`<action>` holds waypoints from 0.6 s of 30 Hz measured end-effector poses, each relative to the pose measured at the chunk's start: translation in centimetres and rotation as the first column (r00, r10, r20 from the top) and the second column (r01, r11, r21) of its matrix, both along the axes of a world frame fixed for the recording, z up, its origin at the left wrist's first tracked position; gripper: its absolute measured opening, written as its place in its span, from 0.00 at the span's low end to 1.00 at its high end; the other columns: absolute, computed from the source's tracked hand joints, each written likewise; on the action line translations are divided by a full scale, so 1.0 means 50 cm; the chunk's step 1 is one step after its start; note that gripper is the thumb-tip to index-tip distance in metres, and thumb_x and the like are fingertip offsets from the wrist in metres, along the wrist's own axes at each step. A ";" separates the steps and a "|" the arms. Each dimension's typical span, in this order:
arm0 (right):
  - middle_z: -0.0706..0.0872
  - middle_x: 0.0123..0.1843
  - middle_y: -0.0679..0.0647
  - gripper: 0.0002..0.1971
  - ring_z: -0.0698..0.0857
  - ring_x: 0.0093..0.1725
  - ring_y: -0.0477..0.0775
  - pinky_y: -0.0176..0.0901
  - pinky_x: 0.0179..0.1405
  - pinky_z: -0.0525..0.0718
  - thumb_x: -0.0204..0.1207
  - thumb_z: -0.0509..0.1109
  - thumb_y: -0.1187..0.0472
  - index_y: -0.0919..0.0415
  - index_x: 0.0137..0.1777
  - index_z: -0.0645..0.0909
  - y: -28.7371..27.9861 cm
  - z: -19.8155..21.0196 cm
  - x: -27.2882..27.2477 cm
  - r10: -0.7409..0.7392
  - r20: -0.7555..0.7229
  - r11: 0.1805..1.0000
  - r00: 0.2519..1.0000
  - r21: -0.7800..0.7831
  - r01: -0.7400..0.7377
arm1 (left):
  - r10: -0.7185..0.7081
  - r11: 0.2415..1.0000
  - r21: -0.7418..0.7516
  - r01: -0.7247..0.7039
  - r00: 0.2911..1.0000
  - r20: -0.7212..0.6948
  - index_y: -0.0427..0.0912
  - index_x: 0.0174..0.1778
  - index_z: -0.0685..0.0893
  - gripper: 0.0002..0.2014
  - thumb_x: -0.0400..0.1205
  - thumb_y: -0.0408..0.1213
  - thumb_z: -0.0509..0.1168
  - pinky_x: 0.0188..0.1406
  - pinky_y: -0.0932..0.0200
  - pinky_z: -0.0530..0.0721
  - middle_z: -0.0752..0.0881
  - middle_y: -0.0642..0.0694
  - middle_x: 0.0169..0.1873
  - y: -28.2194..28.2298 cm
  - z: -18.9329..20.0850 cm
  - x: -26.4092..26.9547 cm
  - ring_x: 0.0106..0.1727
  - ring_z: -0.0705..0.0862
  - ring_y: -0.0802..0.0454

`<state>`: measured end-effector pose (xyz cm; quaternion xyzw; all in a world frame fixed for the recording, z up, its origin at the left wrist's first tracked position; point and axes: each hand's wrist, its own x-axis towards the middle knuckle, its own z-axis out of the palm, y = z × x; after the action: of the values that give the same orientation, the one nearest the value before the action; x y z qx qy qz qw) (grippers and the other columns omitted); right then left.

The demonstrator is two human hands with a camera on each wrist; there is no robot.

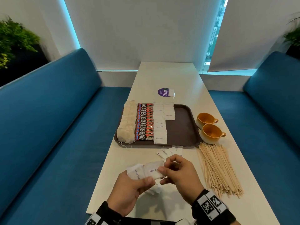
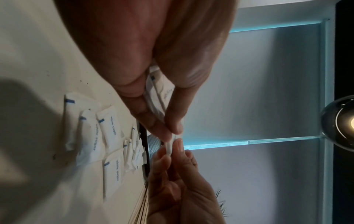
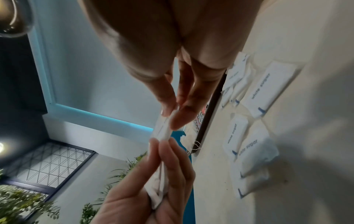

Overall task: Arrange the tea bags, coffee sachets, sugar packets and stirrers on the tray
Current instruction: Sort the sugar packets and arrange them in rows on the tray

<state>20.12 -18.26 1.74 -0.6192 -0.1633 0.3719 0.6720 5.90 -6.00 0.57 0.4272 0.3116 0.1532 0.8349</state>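
A brown tray (image 1: pixel 183 127) holds a column of tea bags (image 1: pixel 128 122), a column of red coffee sachets (image 1: pixel 144 122) and white sugar packets (image 1: pixel 159 124); its right half is bare. My left hand (image 1: pixel 146 181) holds a few sugar packets (image 1: pixel 135 172) above the table's near end. My right hand (image 1: pixel 162 175) pinches the edge of one of them (image 1: pixel 153 171). The left wrist view shows my left hand (image 2: pixel 172 131) pinching the packets (image 2: pixel 159 94). In the right wrist view, my right hand (image 3: pixel 170 115) pinches the packet's (image 3: pixel 162 127) end. Loose sugar packets (image 1: pixel 168 152) lie before the tray. Wooden stirrers (image 1: pixel 217 168) are piled at the right.
Two orange cups (image 1: pixel 206 119) (image 1: pixel 211 133) stand right of the tray, just beyond the stirrers. A purple round sticker (image 1: pixel 164 93) lies behind the tray. Blue benches (image 1: pixel 48 127) flank the narrow white table (image 1: pixel 170 75). More sugar packets (image 2: pixel 111 130) lie under my hands.
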 end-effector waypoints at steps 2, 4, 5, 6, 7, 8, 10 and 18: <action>0.89 0.43 0.71 0.07 0.89 0.37 0.66 0.51 0.38 0.92 0.71 0.80 0.78 0.74 0.46 0.87 -0.008 0.003 -0.001 0.031 0.016 0.999 0.999 -0.018 -0.031 | -0.006 1.000 0.001 0.006 1.000 -0.013 0.25 0.62 0.85 0.20 0.73 0.14 0.72 0.48 0.50 0.93 0.90 0.26 0.57 -0.005 0.004 -0.002 0.55 0.92 0.35; 0.92 0.45 0.65 0.11 0.90 0.38 0.65 0.50 0.42 0.93 0.69 0.80 0.80 0.68 0.49 0.92 -0.016 0.009 -0.002 0.094 0.044 0.994 0.995 -0.059 -0.091 | 0.002 1.000 -0.001 -0.002 0.999 -0.042 0.26 0.62 0.85 0.18 0.76 0.22 0.74 0.50 0.48 0.93 0.90 0.28 0.58 -0.007 0.011 -0.001 0.57 0.91 0.34; 0.93 0.47 0.63 0.14 0.91 0.38 0.65 0.49 0.43 0.92 0.69 0.80 0.80 0.65 0.51 0.93 -0.020 0.011 -0.002 0.124 0.064 0.990 0.990 -0.080 -0.119 | 0.004 1.000 0.003 -0.003 0.998 -0.062 0.27 0.62 0.85 0.17 0.78 0.28 0.75 0.51 0.46 0.93 0.91 0.30 0.57 -0.009 0.015 0.000 0.57 0.92 0.35; 0.93 0.48 0.61 0.16 0.91 0.38 0.64 0.48 0.44 0.92 0.69 0.80 0.79 0.63 0.52 0.94 -0.023 0.015 -0.003 0.145 0.078 0.986 0.986 -0.099 -0.137 | 0.009 1.000 0.006 -0.009 0.997 -0.083 0.28 0.62 0.86 0.18 0.79 0.33 0.75 0.51 0.45 0.93 0.91 0.31 0.57 -0.010 0.019 0.000 0.56 0.92 0.36; 0.94 0.48 0.61 0.17 0.91 0.38 0.63 0.47 0.44 0.92 0.69 0.81 0.79 0.61 0.54 0.93 -0.026 0.018 -0.004 0.158 0.086 0.983 0.984 -0.113 -0.148 | 0.019 1.000 0.009 -0.018 0.995 -0.099 0.29 0.61 0.86 0.18 0.79 0.37 0.75 0.49 0.44 0.93 0.91 0.31 0.56 -0.011 0.023 0.001 0.54 0.92 0.37; 0.94 0.47 0.61 0.18 0.91 0.37 0.62 0.45 0.43 0.91 0.69 0.81 0.78 0.61 0.56 0.93 -0.028 0.020 -0.004 0.161 0.086 0.982 0.983 -0.118 -0.151 | 0.029 1.000 0.012 -0.028 0.993 -0.114 0.29 0.61 0.87 0.19 0.80 0.40 0.74 0.47 0.44 0.93 0.92 0.31 0.55 -0.012 0.027 0.003 0.53 0.93 0.38; 0.94 0.47 0.62 0.20 0.91 0.36 0.62 0.44 0.44 0.91 0.68 0.82 0.78 0.60 0.58 0.92 -0.031 0.020 -0.004 0.157 0.086 0.983 0.984 -0.111 -0.147 | 0.049 0.999 0.004 -0.049 0.989 -0.141 0.30 0.60 0.87 0.19 0.81 0.43 0.73 0.44 0.44 0.93 0.92 0.31 0.53 -0.013 0.034 0.006 0.50 0.93 0.39; 0.93 0.50 0.59 0.24 0.92 0.39 0.65 0.48 0.46 0.92 0.65 0.83 0.79 0.56 0.58 0.93 -0.026 0.013 0.020 0.081 0.114 0.994 0.990 -0.077 -0.073 | 0.099 0.991 -0.078 -0.111 0.985 -0.143 0.33 0.56 0.87 0.16 0.81 0.42 0.73 0.44 0.45 0.93 0.93 0.34 0.49 -0.001 0.031 0.028 0.48 0.92 0.38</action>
<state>21.11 -19.55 2.41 -0.6573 -0.2126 0.3663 0.6234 7.28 -6.05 2.11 0.3836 0.3972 0.1535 0.8195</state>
